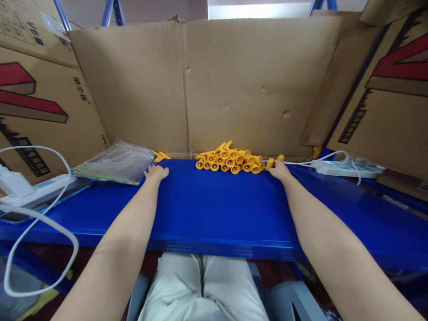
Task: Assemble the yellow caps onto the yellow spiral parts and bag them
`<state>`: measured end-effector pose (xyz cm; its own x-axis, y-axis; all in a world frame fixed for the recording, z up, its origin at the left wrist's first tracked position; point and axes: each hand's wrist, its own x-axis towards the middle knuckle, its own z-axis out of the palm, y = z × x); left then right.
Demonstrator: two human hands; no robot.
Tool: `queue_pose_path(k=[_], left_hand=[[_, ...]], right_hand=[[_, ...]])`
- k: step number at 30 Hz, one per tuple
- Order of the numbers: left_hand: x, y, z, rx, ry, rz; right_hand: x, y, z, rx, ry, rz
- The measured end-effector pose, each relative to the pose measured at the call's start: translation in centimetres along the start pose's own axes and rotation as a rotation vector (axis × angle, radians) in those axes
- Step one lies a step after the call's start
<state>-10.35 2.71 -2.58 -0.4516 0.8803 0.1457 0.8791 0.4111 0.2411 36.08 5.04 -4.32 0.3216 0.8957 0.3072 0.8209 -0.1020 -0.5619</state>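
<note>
My left hand (156, 172) lies palm down with its fingers spread, at the right edge of a clear plastic bag (122, 161). Just beyond its fingertips are small orange forked pieces (162, 156), and a tiny dark thing shows by the fingers. To the right, my right hand (278, 170) has thumb and fingers around an upright orange cylindrical piece (270, 163). A second orange cylinder (281, 158) stands right behind that hand. Between my hands, a stacked pile of orange pieces (230, 162) turns its round, cup-like ends toward me.
Cardboard (254, 84) walls in the back of the blue table (220, 209), with printed boxes (30, 107) at the sides. White power strips lie left (43, 189) and right (347, 168), with white cables. A phone-like dark slab (16, 217) lies at left.
</note>
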Motion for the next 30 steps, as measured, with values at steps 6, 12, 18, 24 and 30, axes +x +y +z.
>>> queue_pose_path(k=[6,12,18,24,30], left_hand=[[0.44,-0.26,0.02,0.007,0.02,0.01],[0.44,-0.29,-0.43,0.009,0.05,0.004],[0.1,0.06,-0.66,0.007,0.069,0.048],[0.22,0.19,-0.32,0.039,0.003,0.142],[0.1,0.52,-0.45,0.045,0.022,0.167]], right_hand=[[-0.01,-0.02,-0.01,-0.019,0.002,-0.006],[0.02,-0.06,-0.07,-0.029,-0.004,-0.007],[0.2,0.12,0.13,-0.037,0.004,-0.015],[0.23,0.07,0.19,-0.035,0.009,-0.005],[0.15,-0.03,0.16,-0.023,0.0,0.008]])
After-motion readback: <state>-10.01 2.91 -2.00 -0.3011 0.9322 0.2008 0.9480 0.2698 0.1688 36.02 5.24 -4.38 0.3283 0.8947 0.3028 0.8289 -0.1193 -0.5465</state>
